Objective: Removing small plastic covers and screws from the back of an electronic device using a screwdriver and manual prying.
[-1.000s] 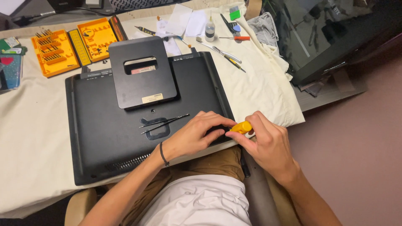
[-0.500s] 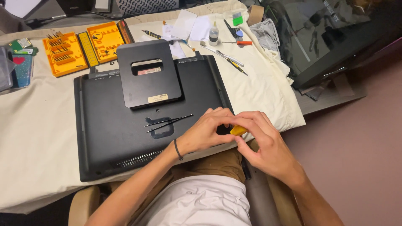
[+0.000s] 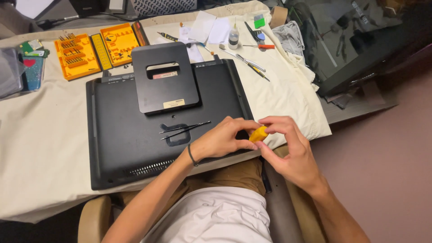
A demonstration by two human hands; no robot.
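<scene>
Both hands (image 3: 258,141) pinch yellow tool (image 3: 258,134) — fingertips meeting.

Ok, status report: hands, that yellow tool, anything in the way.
Both hands, left hand and right hand, pinch yellow tool. Tool at monitor back near corner. Tweezers lie beside, apart.

Yellow tool (image 3: 258,134) was mostly covered by fingers; its tip couldn't be seen. Monitor corner (image 3: 245,143) was hidden under both hands.

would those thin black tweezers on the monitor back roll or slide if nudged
The thin black metal tweezers look light and lie flat on the smooth black monitor back panel, so they would probably slide, not roll. Their fine tips likely bend easily.
</scene>
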